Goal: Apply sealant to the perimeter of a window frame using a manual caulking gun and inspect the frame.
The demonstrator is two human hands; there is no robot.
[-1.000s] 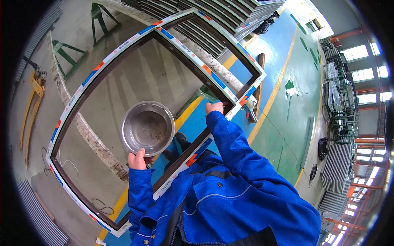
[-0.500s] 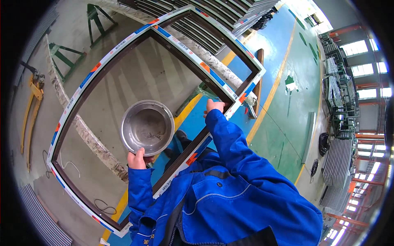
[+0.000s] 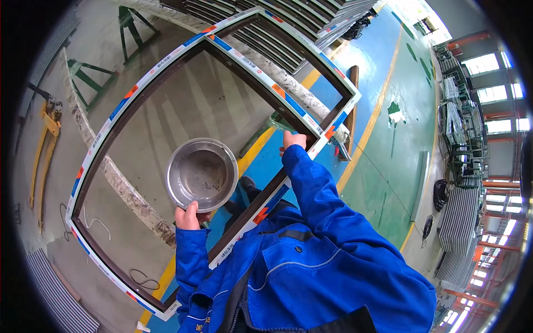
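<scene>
A round metal bowl (image 3: 202, 172) hangs over the opening of a large window frame (image 3: 123, 99). My left hand (image 3: 189, 216) grips the bowl's near rim, thumb over the edge, the other fingers mostly hidden beneath. Inside the bowl only dull stains or small residue show. My right hand (image 3: 292, 141) is at the frame's inner corner, where a crossbar (image 3: 266, 77) meets the near side rail. Its fingers are curled together against the dark inner profile; anything small between them is hidden. The frame is brown inside, with white, blue and orange protective film on its face.
Speckled beams (image 3: 125, 186) run beneath the frame. Green stands (image 3: 91, 83) and a yellow pallet-jack-like tool (image 3: 47, 133) are at the left. Stacked dark profiles (image 3: 261, 41) lie at the far side. A brown bar (image 3: 351, 119) stands beyond the right corner.
My right hand has shifted very slightly right along the inner corner, its fingers pointing more toward it. The bowl in my left hand has moved slightly right and down.
</scene>
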